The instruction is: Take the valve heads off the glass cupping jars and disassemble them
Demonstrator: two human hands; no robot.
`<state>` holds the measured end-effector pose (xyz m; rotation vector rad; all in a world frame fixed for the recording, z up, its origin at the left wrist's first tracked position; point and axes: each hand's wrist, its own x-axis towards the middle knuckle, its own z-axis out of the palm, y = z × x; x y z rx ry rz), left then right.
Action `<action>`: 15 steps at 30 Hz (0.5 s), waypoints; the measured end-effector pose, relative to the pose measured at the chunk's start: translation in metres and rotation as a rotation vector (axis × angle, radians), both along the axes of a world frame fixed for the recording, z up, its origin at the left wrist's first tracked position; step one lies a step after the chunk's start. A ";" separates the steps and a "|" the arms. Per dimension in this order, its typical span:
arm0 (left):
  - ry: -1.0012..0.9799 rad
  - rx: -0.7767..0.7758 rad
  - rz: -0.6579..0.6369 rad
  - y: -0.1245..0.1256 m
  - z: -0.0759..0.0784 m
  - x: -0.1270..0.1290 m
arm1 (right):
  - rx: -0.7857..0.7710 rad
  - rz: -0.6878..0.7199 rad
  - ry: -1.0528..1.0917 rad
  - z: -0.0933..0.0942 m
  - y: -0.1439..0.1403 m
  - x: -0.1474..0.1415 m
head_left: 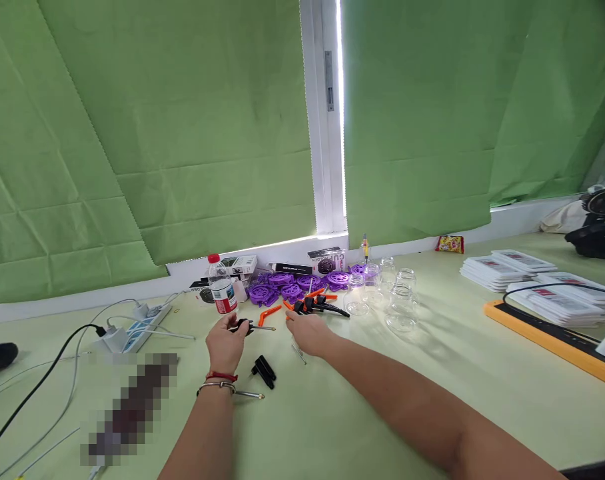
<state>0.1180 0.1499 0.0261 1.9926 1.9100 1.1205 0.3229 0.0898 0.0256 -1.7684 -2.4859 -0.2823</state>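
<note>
My left hand (pixel 226 345) is closed on a small black part with a thin metal rod (pixel 263 327) that points right. My right hand (pixel 307 333) reaches to the front of a pile of black plastic parts (pixel 320 305). Its fingers are bent around an orange plastic piece (pixel 287 305) there, partly hidden by the hand. Another orange bent piece (pixel 268 314) lies between the hands. Below them rest a black T-shaped part (pixel 264 371) and a metal rod with a brass-coloured tip (pixel 250 395). Thin metal pins (pixel 299 353) lie beside my right hand.
Purple plastic wheels (pixel 291 291) are heaped behind the hands, by a red-capped bottle (pixel 222 287). Clear glass jars (pixel 401 310) stand to the right. Stacked white cards (pixel 547 300) and an orange-edged board (pixel 547 345) lie farther right; a power strip (pixel 145 330) with cables is at left.
</note>
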 end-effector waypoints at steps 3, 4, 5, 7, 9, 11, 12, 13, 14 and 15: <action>0.072 -0.016 0.036 0.005 -0.005 -0.004 | -0.052 0.000 -0.096 0.000 0.016 0.003; 0.102 -0.021 0.046 0.006 -0.006 -0.005 | -0.061 -0.002 -0.107 -0.002 0.021 0.002; 0.131 -0.027 0.052 0.007 -0.008 -0.006 | -0.065 -0.004 -0.112 -0.003 0.025 0.001; 0.187 -0.041 0.056 0.008 -0.010 -0.006 | -0.069 -0.002 -0.115 -0.006 0.030 -0.001; 0.234 -0.060 0.052 0.009 -0.012 -0.005 | -0.071 0.007 -0.116 -0.008 0.033 -0.004; 0.274 -0.088 0.042 0.009 -0.014 -0.004 | -0.073 0.019 -0.113 -0.010 0.034 -0.007; 0.290 -0.103 0.037 0.009 -0.014 -0.004 | -0.074 0.025 -0.110 -0.010 0.034 -0.008; 0.304 -0.119 0.034 0.008 -0.014 -0.004 | -0.074 0.031 -0.108 -0.009 0.033 -0.009; 0.317 -0.135 0.032 0.007 -0.014 -0.004 | -0.076 0.039 -0.107 -0.009 0.032 -0.010; 0.330 -0.151 0.031 0.006 -0.013 -0.004 | -0.079 0.047 -0.106 -0.008 0.030 -0.011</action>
